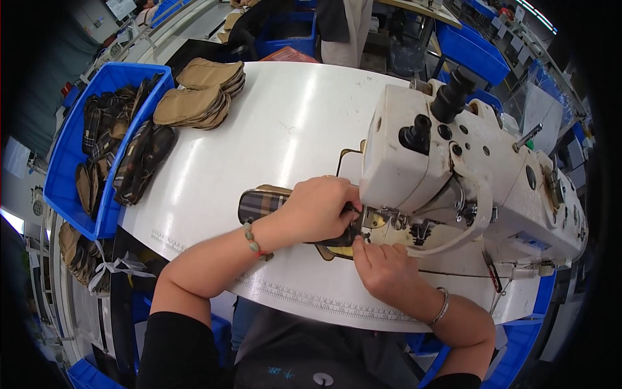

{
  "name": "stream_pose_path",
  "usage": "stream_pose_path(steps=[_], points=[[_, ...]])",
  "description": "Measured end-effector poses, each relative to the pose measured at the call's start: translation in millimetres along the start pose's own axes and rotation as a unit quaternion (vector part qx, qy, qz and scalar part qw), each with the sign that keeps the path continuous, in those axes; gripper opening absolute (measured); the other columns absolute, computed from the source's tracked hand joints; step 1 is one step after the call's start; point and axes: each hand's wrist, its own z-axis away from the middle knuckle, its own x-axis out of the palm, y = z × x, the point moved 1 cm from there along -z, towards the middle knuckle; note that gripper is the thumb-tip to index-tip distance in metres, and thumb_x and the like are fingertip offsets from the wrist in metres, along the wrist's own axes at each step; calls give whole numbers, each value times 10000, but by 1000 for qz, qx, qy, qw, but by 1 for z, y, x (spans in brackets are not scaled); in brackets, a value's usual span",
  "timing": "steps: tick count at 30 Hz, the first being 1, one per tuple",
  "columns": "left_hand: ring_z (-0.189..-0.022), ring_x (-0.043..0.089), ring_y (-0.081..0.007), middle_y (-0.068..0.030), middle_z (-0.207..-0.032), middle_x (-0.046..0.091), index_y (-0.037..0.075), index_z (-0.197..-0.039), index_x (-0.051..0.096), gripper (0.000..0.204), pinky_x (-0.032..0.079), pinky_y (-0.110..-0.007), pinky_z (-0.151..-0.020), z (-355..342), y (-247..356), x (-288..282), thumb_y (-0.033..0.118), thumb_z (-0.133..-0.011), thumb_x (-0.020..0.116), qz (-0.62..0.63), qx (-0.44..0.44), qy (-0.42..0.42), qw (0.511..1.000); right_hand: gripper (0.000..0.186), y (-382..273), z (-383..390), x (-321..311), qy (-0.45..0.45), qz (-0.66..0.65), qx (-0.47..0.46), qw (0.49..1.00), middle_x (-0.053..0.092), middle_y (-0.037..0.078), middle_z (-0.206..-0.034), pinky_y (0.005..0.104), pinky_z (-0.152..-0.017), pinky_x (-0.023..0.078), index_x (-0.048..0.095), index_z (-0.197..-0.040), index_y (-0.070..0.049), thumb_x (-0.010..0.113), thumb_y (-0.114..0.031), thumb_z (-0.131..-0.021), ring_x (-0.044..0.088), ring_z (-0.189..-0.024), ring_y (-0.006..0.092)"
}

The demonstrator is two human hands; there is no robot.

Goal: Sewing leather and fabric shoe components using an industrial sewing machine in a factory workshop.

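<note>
1. Fingers (363,256) of my right hand (392,275), mostly curled, touch the dark near edge of a plaid pouch (258,206); whether they pinch it, I cannot tell.
2. My left hand (319,207) grips the pouch, fingers drawn together, at the head of a white sewing machine (402,152).
3. Its zippered part shows on the white table (282,133), left of that hand.
4. Farther off, plaid pieces (107,126) lie in a blue bin (65,188) beside stacked tan pieces (193,107).

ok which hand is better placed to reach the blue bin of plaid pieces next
Probably the left hand: it is nearer the blue bin, while the right hand is farther off, beside the sewing machine.
</note>
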Motion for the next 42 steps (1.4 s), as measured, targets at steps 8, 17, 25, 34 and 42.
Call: stream_pose_path(steps=[8, 17, 25, 34, 42], points=[[-882, 661, -296, -88, -862, 677, 80, -871, 699, 98, 538, -414, -734, 1, 7, -5, 141, -797, 677, -6, -16, -7, 1000, 323, 1, 0, 1, 4, -6, 7, 1000, 530, -1, -681, 274, -499, 404, 690, -1014, 35, 652, -81, -715, 536, -554, 115], [-869, 658, -308, -93, -863, 660, 63, -853, 687, 103, 534, -425, -714, 1, 6, -1, 156, -810, 699, -9, -10, 13, 1000, 410, 1, 2, -3, -57, -31, 19, 998, 562, 42, -681, 303, -513, 478, 659, -1120, 63, 607, -69, -736, 568, -546, 157], [-871, 650, -316, -97, -874, 637, 30, -825, 659, 155, 534, -437, -715, -1, 3, 3, 171, -800, 719, -35, 6, 23, 999, 432, -3, 4, -4, -86, -30, 31, 995, 555, 52, -655, 305, -456, 480, 648, -1148, 79, 595, -66, -745, 573, -526, 173], [-745, 651, -371, -156, -795, 675, 86, -899, 689, 170, 532, -444, -642, -25, -15, 16, 163, -749, 710, -14, 98, 101, 990, 441, 5, 6, 8, -55, 35, 52, 996, 562, 33, -670, 332, -474, 484, 660, -1172, 24, 596, -88, -750, 574, -546, 165], [-741, 664, -347, -118, -795, 689, 125, -936, 702, 226, 532, -414, -616, -38, -32, 19, 137, -711, 674, -57, 134, 110, 983, 337, 17, 1, 7, -66, -33, 95, 993, 653, 107, -733, 368, -498, 515, 655, -1097, 46, 604, -80, -788, 649, -577, 245]])
